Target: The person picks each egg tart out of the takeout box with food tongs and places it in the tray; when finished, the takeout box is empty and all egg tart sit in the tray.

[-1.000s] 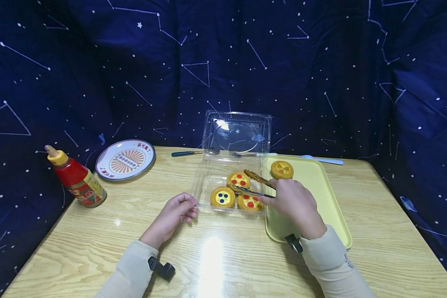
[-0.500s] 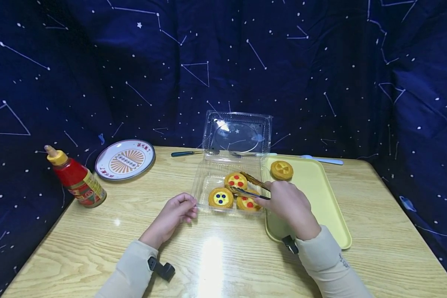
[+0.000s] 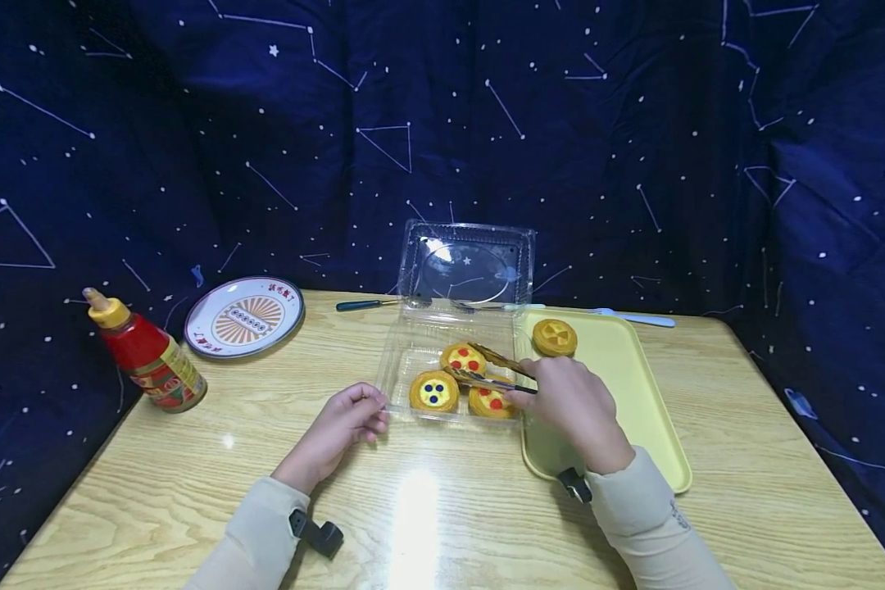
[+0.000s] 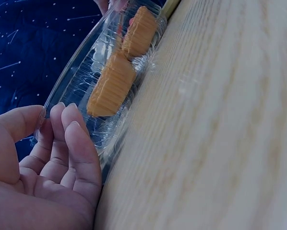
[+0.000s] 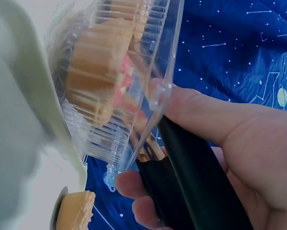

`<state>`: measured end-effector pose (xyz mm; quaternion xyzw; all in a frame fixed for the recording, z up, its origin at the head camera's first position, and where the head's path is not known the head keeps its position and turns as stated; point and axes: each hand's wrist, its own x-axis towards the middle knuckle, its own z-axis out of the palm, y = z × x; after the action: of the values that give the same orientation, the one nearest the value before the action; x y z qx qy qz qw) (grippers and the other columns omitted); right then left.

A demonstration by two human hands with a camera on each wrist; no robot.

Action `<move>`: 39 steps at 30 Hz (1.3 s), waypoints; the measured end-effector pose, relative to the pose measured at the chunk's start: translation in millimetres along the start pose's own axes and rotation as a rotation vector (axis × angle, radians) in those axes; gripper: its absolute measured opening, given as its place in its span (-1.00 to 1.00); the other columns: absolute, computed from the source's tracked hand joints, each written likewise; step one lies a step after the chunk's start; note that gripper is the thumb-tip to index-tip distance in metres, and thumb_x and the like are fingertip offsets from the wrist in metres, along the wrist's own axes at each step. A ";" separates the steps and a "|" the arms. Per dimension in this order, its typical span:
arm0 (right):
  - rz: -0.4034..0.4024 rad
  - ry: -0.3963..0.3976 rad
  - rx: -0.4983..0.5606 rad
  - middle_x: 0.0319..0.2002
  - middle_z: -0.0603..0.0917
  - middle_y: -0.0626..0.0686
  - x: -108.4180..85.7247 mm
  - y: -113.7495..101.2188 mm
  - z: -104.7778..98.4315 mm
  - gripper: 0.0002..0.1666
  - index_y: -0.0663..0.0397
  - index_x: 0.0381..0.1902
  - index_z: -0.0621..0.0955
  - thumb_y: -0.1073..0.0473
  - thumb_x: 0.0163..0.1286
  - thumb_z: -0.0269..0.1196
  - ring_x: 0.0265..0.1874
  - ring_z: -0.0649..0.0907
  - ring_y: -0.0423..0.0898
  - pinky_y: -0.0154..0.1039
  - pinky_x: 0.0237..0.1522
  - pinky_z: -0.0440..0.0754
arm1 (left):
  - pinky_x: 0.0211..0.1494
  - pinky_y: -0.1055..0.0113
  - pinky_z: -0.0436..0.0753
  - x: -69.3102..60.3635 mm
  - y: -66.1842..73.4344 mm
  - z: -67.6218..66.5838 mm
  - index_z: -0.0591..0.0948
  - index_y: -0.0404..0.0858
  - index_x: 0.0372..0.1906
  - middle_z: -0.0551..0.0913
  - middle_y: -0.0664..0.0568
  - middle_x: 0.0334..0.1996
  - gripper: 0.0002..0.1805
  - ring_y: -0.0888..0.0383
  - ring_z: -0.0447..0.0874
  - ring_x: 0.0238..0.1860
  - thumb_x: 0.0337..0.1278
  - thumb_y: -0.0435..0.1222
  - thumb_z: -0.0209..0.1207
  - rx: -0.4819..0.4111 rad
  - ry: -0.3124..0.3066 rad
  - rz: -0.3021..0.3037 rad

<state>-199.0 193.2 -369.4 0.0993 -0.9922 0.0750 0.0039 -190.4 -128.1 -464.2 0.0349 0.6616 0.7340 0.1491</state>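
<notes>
The left hand [image 3: 347,422] pinches the near left corner of the open clear container [image 3: 413,356]. The right hand [image 3: 575,401] grips the tongs [image 3: 501,360], which reach in over the container's right wall, tips at the rear red-dotted tart [image 3: 457,354]; whether they squeeze it cannot be told. Nearer the container's front edge sit a blue-dotted tart [image 3: 433,392] and another red-dotted tart [image 3: 492,403]. Right of the container, a yellow tray [image 3: 627,385] carries a plain tart [image 3: 555,338].
</notes>
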 end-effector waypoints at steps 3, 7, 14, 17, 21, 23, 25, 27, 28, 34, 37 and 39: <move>-0.026 0.037 0.011 -0.28 0.70 0.16 -0.8 2.8 -1.3 -0.42 -0.07 0.05 0.69 -0.24 0.18 0.41 -0.47 0.64 0.08 -0.03 -0.60 0.49 | -0.33 0.38 0.59 -0.1 -0.7 -0.5 0.45 -0.46 -0.10 0.58 -0.11 -0.30 -0.72 0.14 0.60 -0.34 0.39 -0.27 0.11 0.003 -0.001 0.003; -0.034 0.072 0.027 -0.25 0.71 0.17 -3.7 5.4 -6.0 -0.40 -0.08 0.09 0.68 -0.25 0.18 0.41 -0.41 0.65 0.11 0.00 -0.56 0.53 | -0.34 0.38 0.59 -0.4 -1.0 -0.9 0.45 -0.46 -0.09 0.58 -0.11 -0.29 -0.72 0.14 0.61 -0.34 0.40 -0.26 0.11 0.002 0.005 0.002; -0.012 0.118 0.066 -0.35 0.67 0.13 -13.2 11.4 -18.7 -0.29 -0.11 0.21 0.63 -0.30 0.18 0.38 -0.43 0.59 0.05 -0.08 -0.58 0.45 | -0.34 0.38 0.59 -1.1 0.7 -1.1 0.46 -0.44 -0.09 0.57 -0.13 -0.28 -0.73 0.14 0.61 -0.34 0.41 -0.26 0.10 0.001 0.007 -0.003; 0.000 0.146 0.075 -0.57 0.49 0.01 -17.5 15.7 -23.1 -0.28 -0.14 0.23 0.62 -0.30 0.17 0.39 -0.53 0.48 -0.01 -0.15 -0.65 0.33 | -0.34 0.39 0.59 -0.9 0.7 -1.0 0.47 -0.41 -0.12 0.58 -0.12 -0.29 -0.76 0.14 0.61 -0.34 0.41 -0.25 0.10 -0.003 0.006 -0.004; 0.016 0.176 0.080 -0.55 0.52 0.02 -22.4 23.0 -26.1 -0.27 -0.13 0.25 0.60 -0.29 0.18 0.39 -0.51 0.46 0.01 -0.16 -0.66 0.31 | -0.33 0.39 0.58 -1.4 0.8 -0.2 0.48 -0.36 -0.16 0.58 -0.11 -0.30 -0.80 0.14 0.61 -0.34 0.41 -0.26 0.11 -0.008 0.006 -0.008; 0.019 0.198 0.084 -0.44 0.62 0.06 -25.7 27.5 -26.9 -0.28 -0.13 0.24 0.61 -0.28 0.18 0.39 -0.49 0.48 0.02 -0.15 -0.65 0.33 | -0.33 0.39 0.58 -1.9 0.9 0.2 0.48 -0.36 -0.16 0.58 -0.11 -0.30 -0.81 0.14 0.60 -0.33 0.41 -0.27 0.10 -0.010 0.002 -0.005; 0.020 0.219 0.095 -0.34 0.68 0.10 -29.4 32.8 -27.2 -0.29 -0.13 0.23 0.62 -0.28 0.19 0.39 -0.47 0.50 0.03 -0.14 -0.64 0.34 | -0.33 0.39 0.58 -2.0 0.7 0.6 0.48 -0.37 -0.15 0.58 -0.11 -0.30 -0.80 0.14 0.61 -0.33 0.41 -0.26 0.10 -0.011 -0.001 -0.004; 0.021 0.238 0.104 -0.28 0.70 0.13 -33.0 38.3 -27.8 -0.30 -0.12 0.23 0.62 -0.28 0.20 0.38 -0.45 0.51 0.03 -0.12 -0.64 0.36 | -0.33 0.39 0.59 -2.1 0.3 1.1 0.48 -0.38 -0.14 0.58 -0.11 -0.29 -0.79 0.14 0.61 -0.33 0.41 -0.26 0.10 -0.009 -0.002 -0.002; 0.021 0.244 0.107 -0.26 0.71 0.15 -34.6 40.9 -28.3 -0.30 -0.13 0.23 0.62 -0.29 0.20 0.38 -0.45 0.52 0.03 -0.12 -0.64 0.36 | -0.33 0.39 0.59 -2.1 0.1 1.3 0.48 -0.38 -0.13 0.58 -0.11 -0.29 -0.79 0.14 0.61 -0.33 0.42 -0.26 0.10 -0.010 -0.002 -0.003; 0.033 0.277 0.122 -0.18 0.73 0.21 -40.4 56.4 -35.1 -0.27 -0.03 0.22 0.62 -0.30 0.21 0.36 -0.48 0.55 0.05 -0.12 -0.66 0.36 | -0.33 0.38 0.60 -2.3 -0.3 0.2 0.48 -0.35 -0.12 0.59 -0.12 -0.27 -0.79 0.15 0.61 -0.34 0.40 -0.25 0.11 -0.010 0.005 -0.006; 0.053 0.305 0.123 -0.25 0.72 0.23 -42.1 65.4 -40.0 -0.26 0.03 0.20 0.63 -0.29 0.20 0.37 -0.55 0.50 0.05 -0.13 -0.67 0.31 | -0.33 0.38 0.60 -2.6 -0.1 -0.3 0.48 -0.34 -0.13 0.59 -0.10 -0.29 -0.80 0.15 0.62 -0.34 0.40 -0.25 0.11 -0.012 0.004 -0.005; 0.076 0.319 0.120 -0.33 0.70 0.24 -43.0 72.5 -42.8 -0.25 0.04 0.19 0.63 -0.31 0.19 0.37 -0.56 0.52 0.09 -0.10 -0.67 0.32 | -0.34 0.38 0.60 -2.3 -0.1 -0.6 0.48 -0.33 -0.13 0.59 -0.09 -0.30 -0.81 0.15 0.62 -0.34 0.40 -0.25 0.11 -0.015 0.007 -0.005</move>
<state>-171.5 278.3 -338.8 0.0485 -0.9758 0.1492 0.1523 -188.3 -129.3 -464.0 0.0295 0.6566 0.7387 0.1491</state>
